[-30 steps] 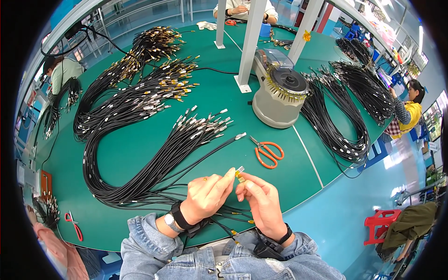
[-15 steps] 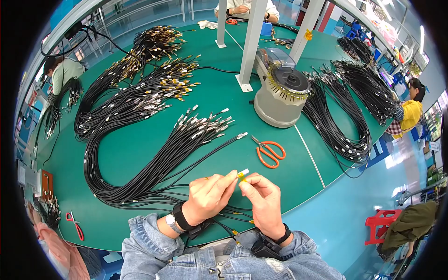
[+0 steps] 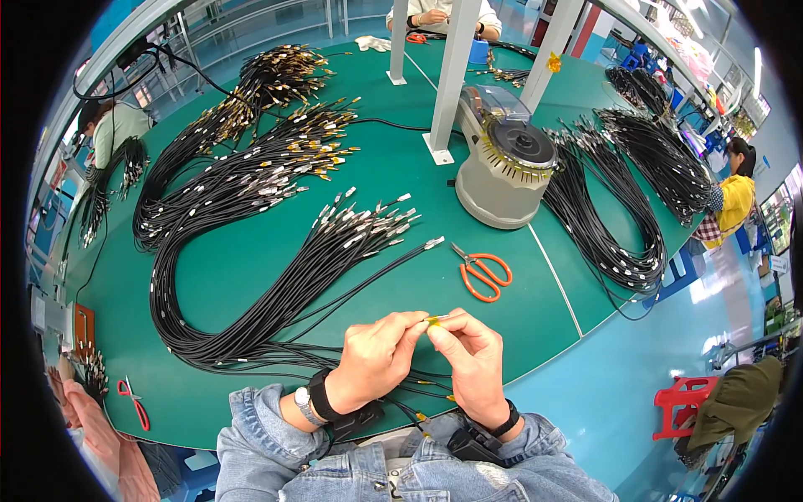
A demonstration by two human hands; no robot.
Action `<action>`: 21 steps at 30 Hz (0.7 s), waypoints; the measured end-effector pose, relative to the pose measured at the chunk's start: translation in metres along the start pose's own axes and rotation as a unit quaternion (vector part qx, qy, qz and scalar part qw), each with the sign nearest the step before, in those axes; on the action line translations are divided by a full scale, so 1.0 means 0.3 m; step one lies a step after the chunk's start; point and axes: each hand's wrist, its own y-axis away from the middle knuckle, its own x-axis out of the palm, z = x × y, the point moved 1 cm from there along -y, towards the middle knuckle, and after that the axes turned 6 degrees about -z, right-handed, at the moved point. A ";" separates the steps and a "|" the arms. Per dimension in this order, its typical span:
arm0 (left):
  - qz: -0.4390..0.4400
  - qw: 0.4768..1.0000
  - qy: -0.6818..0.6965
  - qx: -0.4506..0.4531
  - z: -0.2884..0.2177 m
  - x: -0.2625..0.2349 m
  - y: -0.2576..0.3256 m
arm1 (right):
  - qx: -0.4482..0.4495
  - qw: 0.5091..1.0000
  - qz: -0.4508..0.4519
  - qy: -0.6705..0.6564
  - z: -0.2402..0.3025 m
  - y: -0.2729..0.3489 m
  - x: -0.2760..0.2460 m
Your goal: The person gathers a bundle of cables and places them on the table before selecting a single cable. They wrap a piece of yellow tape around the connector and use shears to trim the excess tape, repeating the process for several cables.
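Note:
My left hand is closed, its thumb and fingers pinching a cable end wrapped with yellow tape. From the other side my right hand pinches the same end at its fingertips. The fingers mostly hide the pale connector there. Below and left of my hands lies a bundle of black cables, curving round to a fan of white-tipped ends. A few yellow-taped ends show between my wrists. Orange-handled snips lie beyond my right hand, with a round grey tape dispenser farther back.
More cable bundles lie at the far left and at the right of the green table. Grey metal posts rise mid-table. Red-handled scissors rest near the left edge. Another person's hands work across the table.
My hands have drawn together at the taped end. The white connector that stuck out past the tape has tilted flatter and is now mostly covered by my fingers.

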 end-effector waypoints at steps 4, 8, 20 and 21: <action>0.030 0.997 0.028 -0.072 -0.009 -0.009 -0.001 | -0.010 1.000 0.001 0.015 0.001 -0.003 0.000; 0.083 0.988 0.040 -0.121 -0.019 -0.027 -0.011 | -0.015 1.000 -0.003 0.025 -0.004 -0.005 -0.003; 0.198 0.957 0.099 -0.190 -0.006 -0.075 -0.053 | -0.022 0.999 0.018 0.039 -0.010 0.001 -0.019; 0.208 0.949 0.112 -0.208 -0.006 -0.078 -0.055 | -0.029 0.998 0.019 0.043 -0.010 0.002 -0.019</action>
